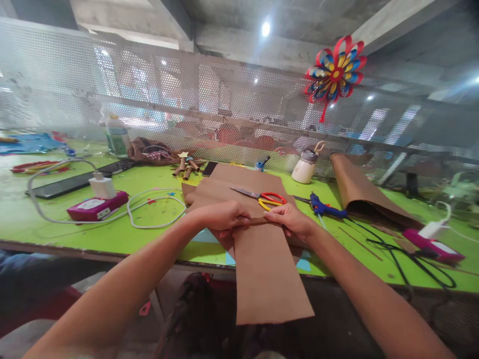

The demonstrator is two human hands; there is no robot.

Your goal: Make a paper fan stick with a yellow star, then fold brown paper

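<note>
A strip of brown kraft paper (267, 279) hangs over the table's front edge, its upper end between my two hands. My left hand (228, 217) is closed on the strip's upper left edge, with the fingertips curled over it. My right hand (294, 219) pinches the upper right side between thumb and fingers. Beneath and behind lie larger brown paper sheets (247, 177). On these sheets rests a pair of scissors (262, 196) with red and yellow handles, just beyond my hands and pointing left. The handles lie close to my right fingertips.
A blue glue gun (326, 207) with a black cable lies to the right, near a rolled brown paper (368, 192). A white bottle (304, 167) stands behind. Leftward are a purple power strip (98, 205), a white cable and a black phone-like slab (69, 184). A perforated screen (224, 99) borders the back.
</note>
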